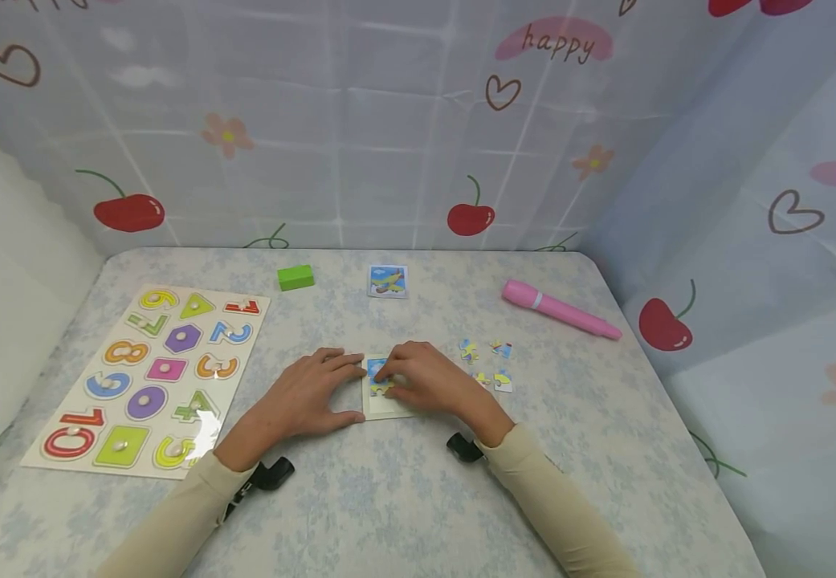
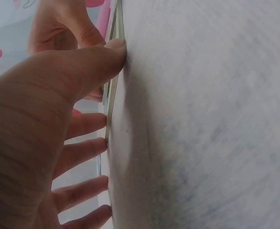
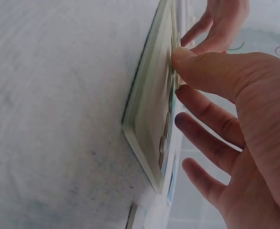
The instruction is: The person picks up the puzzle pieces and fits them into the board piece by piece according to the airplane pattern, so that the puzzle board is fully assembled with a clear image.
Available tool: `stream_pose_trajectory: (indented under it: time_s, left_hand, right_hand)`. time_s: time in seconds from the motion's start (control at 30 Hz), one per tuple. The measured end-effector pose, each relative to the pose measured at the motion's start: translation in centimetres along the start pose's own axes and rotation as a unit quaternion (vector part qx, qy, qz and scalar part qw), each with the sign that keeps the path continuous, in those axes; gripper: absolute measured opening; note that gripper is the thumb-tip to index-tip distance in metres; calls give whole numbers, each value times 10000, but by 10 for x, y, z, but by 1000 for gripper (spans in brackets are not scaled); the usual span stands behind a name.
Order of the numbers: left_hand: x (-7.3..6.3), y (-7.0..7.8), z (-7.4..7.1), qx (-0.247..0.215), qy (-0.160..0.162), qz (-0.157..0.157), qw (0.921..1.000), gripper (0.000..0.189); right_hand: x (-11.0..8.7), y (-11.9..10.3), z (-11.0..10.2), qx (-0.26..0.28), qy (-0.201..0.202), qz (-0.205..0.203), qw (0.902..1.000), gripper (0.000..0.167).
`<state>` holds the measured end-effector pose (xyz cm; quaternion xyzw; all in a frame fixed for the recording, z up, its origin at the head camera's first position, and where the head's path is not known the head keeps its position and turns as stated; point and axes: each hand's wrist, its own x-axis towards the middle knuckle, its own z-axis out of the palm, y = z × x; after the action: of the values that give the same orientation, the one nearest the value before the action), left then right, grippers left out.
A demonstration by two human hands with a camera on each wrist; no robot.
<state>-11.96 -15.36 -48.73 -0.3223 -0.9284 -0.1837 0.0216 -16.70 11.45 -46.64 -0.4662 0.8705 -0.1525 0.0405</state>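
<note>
A small pale puzzle tray (image 1: 389, 409) lies on the table between both hands, with blue and yellow jigsaw pieces (image 1: 377, 366) in its left part. My left hand (image 1: 309, 392) rests against the tray's left side, its fingers nearly straight and the thumb touching the edge near the front corner. Over the tray, the right hand (image 1: 435, 381) pinches a jigsaw piece between thumb and index finger, down at the tray surface. Those fingertips mostly hide that piece. Just right of this hand lie several loose jigsaw pieces (image 1: 503, 380), some partly covered by it.
Behind the tray lies a square airplane picture (image 1: 388, 281), with a green block (image 1: 295, 278) to its left. A pink pen-like stick (image 1: 562, 309) lies at the back right. The large number-and-shape board (image 1: 166, 368) covers much of the table's left side.
</note>
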Motion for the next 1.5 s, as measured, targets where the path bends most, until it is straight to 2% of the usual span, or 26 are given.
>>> stream_pose_trajectory:
  time_s: [0.43, 0.73, 0.9, 1.27, 1.5]
  left_hand:
    - [0, 0, 0, -4, -31, -20, 10000, 69]
    - [0, 1, 0, -7, -41, 7, 10000, 70]
    - [0, 0, 0, -3, -23, 14, 10000, 70]
    - [1, 1, -1, 66, -103, -111, 9999, 72]
    - [2, 1, 0, 75, -176, -156, 9997, 73]
  right_hand:
    - [1, -3, 1, -32, 19, 56, 10000, 18]
    - [1, -3, 5, 7, 223, -86, 9997, 17]
    - [1, -1, 4, -26, 164, -67, 9998, 18]
    - [-7, 11, -10, 96, 360, 251, 9990, 23]
    - [-21, 21, -20, 239, 378, 728, 9963, 29]
